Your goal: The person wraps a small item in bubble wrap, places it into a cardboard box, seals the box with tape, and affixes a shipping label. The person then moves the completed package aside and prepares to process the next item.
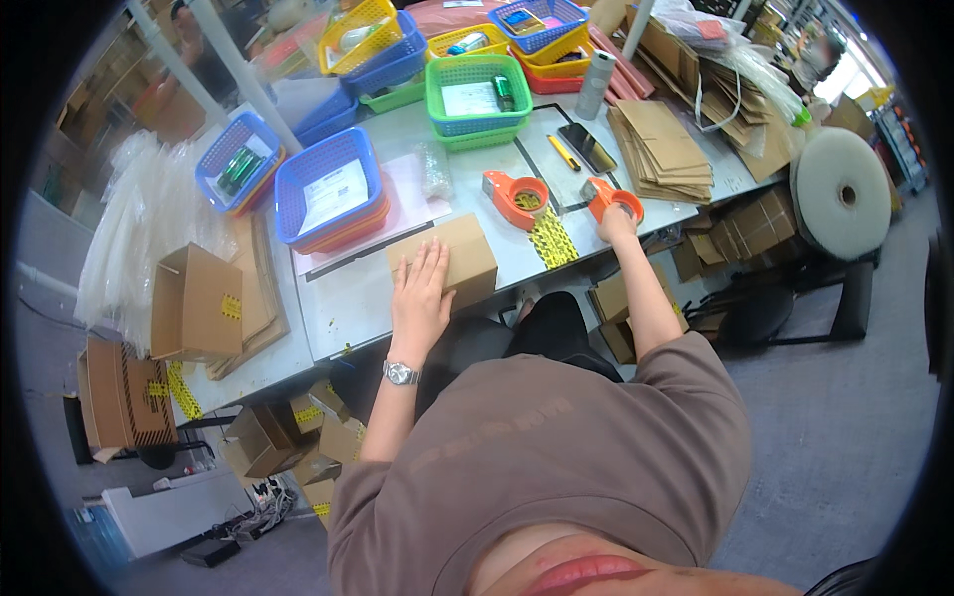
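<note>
Brown cardboard box pinned under one palm near edge of white table

At the centre of the frame, the box is pressed by the left hand, fingers flat and nothing clasped. Right of centre, an orange plastic tape dispenser is clasped by the right hand. With the box placed so close to the front edge, a slide or tip could be caused by an uneven push. Between them, a yellow-and-black patterned tape strip lies below a second orange tape dispenser; it could be snagged by a leftward sweep. Farther up, a black rectangular phone could be knocked by a wide swing.
</note>
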A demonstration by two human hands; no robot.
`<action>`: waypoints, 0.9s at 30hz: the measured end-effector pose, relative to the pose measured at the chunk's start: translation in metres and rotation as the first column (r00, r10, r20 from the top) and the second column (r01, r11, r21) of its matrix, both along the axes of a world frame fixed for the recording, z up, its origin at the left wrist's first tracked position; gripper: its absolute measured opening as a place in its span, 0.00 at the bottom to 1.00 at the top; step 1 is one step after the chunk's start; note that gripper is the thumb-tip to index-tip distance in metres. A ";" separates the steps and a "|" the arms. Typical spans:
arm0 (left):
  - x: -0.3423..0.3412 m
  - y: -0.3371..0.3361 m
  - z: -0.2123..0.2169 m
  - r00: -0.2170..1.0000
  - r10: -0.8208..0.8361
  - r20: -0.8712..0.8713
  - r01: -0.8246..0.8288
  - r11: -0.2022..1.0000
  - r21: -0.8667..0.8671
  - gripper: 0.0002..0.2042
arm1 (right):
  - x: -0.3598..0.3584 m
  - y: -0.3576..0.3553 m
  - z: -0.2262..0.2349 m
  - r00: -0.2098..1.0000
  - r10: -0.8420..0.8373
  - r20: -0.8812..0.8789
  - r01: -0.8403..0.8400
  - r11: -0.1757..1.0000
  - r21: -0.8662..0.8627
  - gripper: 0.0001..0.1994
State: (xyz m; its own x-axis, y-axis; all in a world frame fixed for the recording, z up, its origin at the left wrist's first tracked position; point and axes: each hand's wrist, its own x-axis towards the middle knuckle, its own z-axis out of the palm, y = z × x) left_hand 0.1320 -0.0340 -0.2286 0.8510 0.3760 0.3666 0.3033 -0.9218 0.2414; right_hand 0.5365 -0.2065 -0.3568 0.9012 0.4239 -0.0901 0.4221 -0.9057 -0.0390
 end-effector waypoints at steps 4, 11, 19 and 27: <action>-0.005 0.001 -0.002 1.000 0.019 -0.003 -0.019 0.999 -0.026 0.35 | -0.008 0.005 -0.004 0.995 0.034 0.097 -0.041 0.997 0.073 0.28; -0.009 0.005 -0.004 1.000 -0.006 0.028 0.008 0.998 -0.061 0.35 | -0.012 -0.003 0.049 0.987 0.055 0.152 -0.114 0.905 0.409 0.35; -0.013 0.013 0.001 0.999 -0.036 0.022 0.038 0.997 -0.073 0.36 | -0.116 0.064 0.193 0.600 0.797 0.067 -0.441 0.260 0.859 0.35; -0.024 0.031 -0.008 0.949 0.055 0.310 0.214 0.610 -0.763 0.31 | -0.174 0.145 0.174 0.167 0.983 -0.083 -0.487 0.155 0.860 0.35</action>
